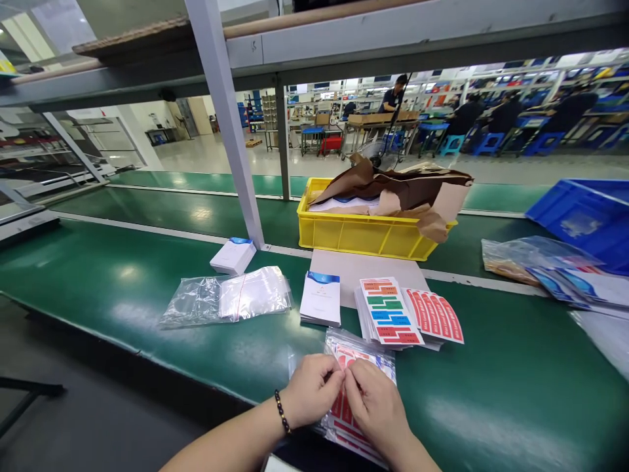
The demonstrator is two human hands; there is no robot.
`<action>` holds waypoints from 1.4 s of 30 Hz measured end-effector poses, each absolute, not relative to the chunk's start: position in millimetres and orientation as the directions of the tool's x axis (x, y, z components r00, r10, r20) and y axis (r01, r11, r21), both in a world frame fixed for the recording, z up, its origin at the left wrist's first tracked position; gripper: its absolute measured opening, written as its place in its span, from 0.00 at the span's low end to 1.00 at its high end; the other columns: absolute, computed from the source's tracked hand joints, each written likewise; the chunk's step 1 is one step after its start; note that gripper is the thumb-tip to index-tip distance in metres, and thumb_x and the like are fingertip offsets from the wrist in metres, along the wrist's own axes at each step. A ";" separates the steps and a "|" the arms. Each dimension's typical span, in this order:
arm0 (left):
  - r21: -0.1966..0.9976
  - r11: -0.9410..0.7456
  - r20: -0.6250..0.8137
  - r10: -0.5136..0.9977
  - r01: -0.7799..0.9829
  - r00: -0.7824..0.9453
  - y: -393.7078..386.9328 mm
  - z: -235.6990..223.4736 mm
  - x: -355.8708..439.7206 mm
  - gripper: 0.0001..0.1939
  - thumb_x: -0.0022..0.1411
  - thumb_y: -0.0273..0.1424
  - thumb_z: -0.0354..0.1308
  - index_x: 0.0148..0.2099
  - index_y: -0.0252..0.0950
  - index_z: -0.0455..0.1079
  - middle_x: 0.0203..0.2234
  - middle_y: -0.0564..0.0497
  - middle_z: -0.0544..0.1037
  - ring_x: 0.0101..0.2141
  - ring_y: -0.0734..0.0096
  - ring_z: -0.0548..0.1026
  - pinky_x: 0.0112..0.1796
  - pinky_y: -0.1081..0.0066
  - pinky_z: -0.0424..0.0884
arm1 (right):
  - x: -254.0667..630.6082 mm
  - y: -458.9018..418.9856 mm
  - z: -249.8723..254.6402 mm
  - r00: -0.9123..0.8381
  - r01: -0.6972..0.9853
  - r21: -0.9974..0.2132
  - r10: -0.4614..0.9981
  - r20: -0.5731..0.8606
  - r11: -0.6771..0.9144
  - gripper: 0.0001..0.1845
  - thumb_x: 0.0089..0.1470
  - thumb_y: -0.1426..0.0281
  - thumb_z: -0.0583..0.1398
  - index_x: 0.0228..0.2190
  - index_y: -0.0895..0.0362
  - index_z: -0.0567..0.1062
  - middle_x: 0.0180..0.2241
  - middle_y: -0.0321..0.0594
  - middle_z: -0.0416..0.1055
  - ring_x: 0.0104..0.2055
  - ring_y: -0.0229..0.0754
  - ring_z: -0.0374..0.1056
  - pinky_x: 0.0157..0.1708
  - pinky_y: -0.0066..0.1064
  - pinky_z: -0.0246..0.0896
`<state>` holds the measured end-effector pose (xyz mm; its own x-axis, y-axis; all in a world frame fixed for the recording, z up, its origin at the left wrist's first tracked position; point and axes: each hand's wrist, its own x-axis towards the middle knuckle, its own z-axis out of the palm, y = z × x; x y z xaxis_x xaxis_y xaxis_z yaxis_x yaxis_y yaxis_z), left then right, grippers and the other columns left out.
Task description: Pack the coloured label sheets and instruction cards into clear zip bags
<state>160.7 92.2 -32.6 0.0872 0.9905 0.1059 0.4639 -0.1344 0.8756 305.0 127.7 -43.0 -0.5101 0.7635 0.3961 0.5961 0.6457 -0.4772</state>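
My left hand (314, 388), with a dark bead bracelet at the wrist, and my right hand (374, 401) meet fingertip to fingertip at the table's front edge. Both pinch at a clear plastic bag (361, 342), and the fingers cover the exact grip point. Red and white printed sticker sheets (354, 438) show under and through the plastic. Just beyond my right hand lie a stack of multicoloured label sheets (390, 311) and a fanned stack of red label sheets (437, 316). A pile of white booklets with blue tops (320, 300) is beyond my left hand.
Clear bags (230, 298) and a second booklet pile (232, 255) lie to the left. Behind stands a yellow crate (366, 236) with brown paper. A blue bin (584, 219) and bagged printed papers (565, 282) are on the right. A white post (228, 124) rises from the green table.
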 end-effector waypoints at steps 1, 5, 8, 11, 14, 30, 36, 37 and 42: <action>0.878 -0.119 0.090 0.992 0.464 0.084 92.1 -34.2 161.8 0.13 0.55 0.27 0.48 0.19 0.33 0.56 0.14 0.57 0.59 0.20 0.80 0.57 0.24 0.77 0.53 | 304.7 129.9 -43.5 -0.472 0.639 -0.416 0.757 0.452 0.647 0.17 0.56 0.70 0.46 0.17 0.56 0.59 0.18 0.35 0.56 0.22 0.37 0.55 0.24 0.29 0.49; 0.936 0.030 -0.047 0.998 0.350 0.038 96.7 -39.8 163.1 0.13 0.54 0.28 0.47 0.19 0.34 0.53 0.14 0.58 0.56 0.19 0.80 0.54 0.21 0.77 0.51 | 305.5 132.8 -37.4 -0.424 0.659 -0.313 0.682 0.596 0.684 0.11 0.55 0.69 0.48 0.28 0.60 0.68 0.25 0.41 0.63 0.29 0.40 0.61 0.29 0.32 0.55; 0.966 0.105 -0.106 0.994 0.235 -0.008 103.9 -36.0 158.2 0.13 0.54 0.29 0.47 0.19 0.34 0.53 0.14 0.58 0.56 0.19 0.80 0.55 0.21 0.77 0.52 | 307.1 127.7 -33.4 -0.567 0.542 -0.236 0.559 0.606 0.806 0.14 0.53 0.69 0.53 0.41 0.62 0.66 0.34 0.47 0.64 0.34 0.43 0.62 0.32 0.33 0.58; 0.962 0.032 -0.030 0.999 0.273 -0.009 105.9 -22.8 148.6 0.14 0.56 0.30 0.45 0.19 0.34 0.54 0.14 0.57 0.57 0.19 0.78 0.57 0.22 0.76 0.55 | 310.3 125.9 -31.9 -0.639 0.475 -0.252 0.527 0.560 0.843 0.10 0.53 0.75 0.51 0.38 0.59 0.68 0.29 0.43 0.65 0.30 0.40 0.61 0.29 0.32 0.57; 0.812 -0.306 0.311 0.947 0.496 0.076 101.6 -4.7 136.0 0.09 0.57 0.30 0.46 0.28 0.33 0.64 0.24 0.50 0.68 0.30 0.71 0.65 0.35 0.69 0.61 | 314.8 131.1 -24.2 -0.666 0.405 -0.424 0.579 0.470 0.810 0.11 0.55 0.76 0.48 0.37 0.58 0.67 0.27 0.41 0.65 0.30 0.39 0.61 0.29 0.30 0.57; 0.872 -0.108 -0.008 0.972 0.478 0.234 105.6 -31.3 100.3 0.09 0.55 0.29 0.49 0.29 0.33 0.70 0.21 0.55 0.69 0.24 0.77 0.64 0.27 0.78 0.58 | 248.8 200.6 -28.3 -0.661 0.598 -0.214 0.626 0.413 0.772 0.22 0.49 0.75 0.53 0.48 0.62 0.62 0.41 0.51 0.65 0.44 0.50 0.59 0.45 0.46 0.51; 0.979 0.075 -0.106 0.981 0.189 0.161 106.0 -57.3 107.6 0.13 0.52 0.37 0.54 0.27 0.30 0.70 0.16 0.57 0.65 0.20 0.80 0.59 0.23 0.79 0.55 | 245.8 215.8 -34.9 -0.697 0.594 -0.134 0.591 0.407 0.793 0.10 0.49 0.77 0.52 0.31 0.61 0.73 0.27 0.44 0.65 0.33 0.45 0.59 0.38 0.41 0.52; 0.989 0.119 -0.131 0.980 0.089 0.148 107.3 -59.0 106.6 0.17 0.53 0.41 0.53 0.30 0.30 0.70 0.15 0.57 0.63 0.18 0.81 0.58 0.21 0.79 0.54 | 247.6 212.9 -31.4 -0.705 0.584 -0.127 0.579 0.409 0.802 0.11 0.50 0.77 0.51 0.29 0.60 0.73 0.26 0.43 0.65 0.32 0.44 0.59 0.37 0.40 0.52; 0.709 0.408 -0.310 0.913 -0.576 0.265 118.8 -58.0 102.6 0.40 0.52 0.58 0.33 0.45 0.28 0.65 0.16 0.52 0.69 0.14 0.75 0.65 0.18 0.74 0.60 | 262.7 169.8 2.2 -0.783 0.451 -0.138 0.465 0.413 0.882 0.11 0.53 0.74 0.50 0.33 0.58 0.72 0.27 0.42 0.64 0.32 0.41 0.58 0.34 0.36 0.53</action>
